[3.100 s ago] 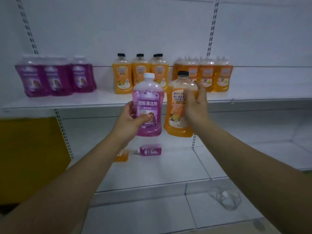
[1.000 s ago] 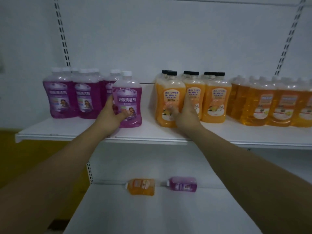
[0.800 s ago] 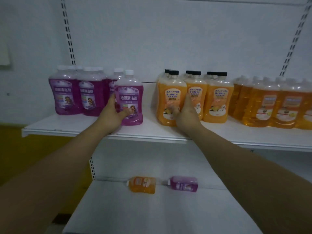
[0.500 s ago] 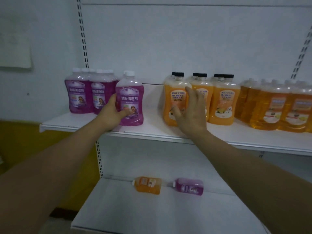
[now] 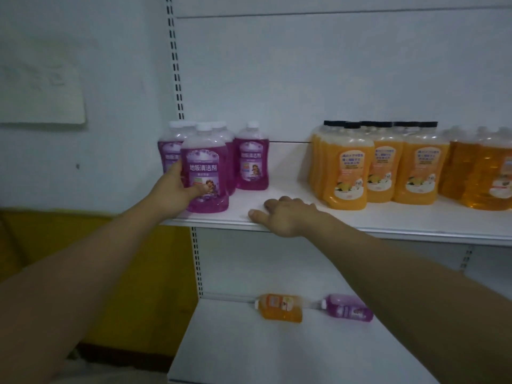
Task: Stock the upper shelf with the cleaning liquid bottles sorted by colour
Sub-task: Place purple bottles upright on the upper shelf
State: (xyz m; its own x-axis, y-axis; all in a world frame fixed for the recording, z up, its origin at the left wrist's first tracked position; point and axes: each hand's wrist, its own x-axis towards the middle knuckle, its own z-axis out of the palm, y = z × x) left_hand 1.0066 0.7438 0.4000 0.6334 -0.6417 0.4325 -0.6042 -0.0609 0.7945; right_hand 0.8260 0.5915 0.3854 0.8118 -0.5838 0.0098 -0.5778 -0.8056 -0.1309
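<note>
Head view is showing the left hand [image 5: 177,194] wrapping its thumb and fingers around a purple bottle [image 5: 206,173], clamped on its left side and lower front. That bottle is standing upright on the upper shelf [image 5: 388,221], base down near the front edge, just in front of the other purple bottles [image 5: 250,159] grouped at the left end. The right hand [image 5: 285,214] is lying palm down on the shelf edge, fingers loosely together and gripping nothing, between the purple group and the orange bottles [image 5: 382,167] to its right. On the lower shelf [image 5: 249,353] an orange bottle [image 5: 279,307] and a second purple one [image 5: 346,309] are lying on their sides, long axes running left to right, caps pointing left. Both are sitting below and ahead of the free right hand, which looks nearer to them.
</note>
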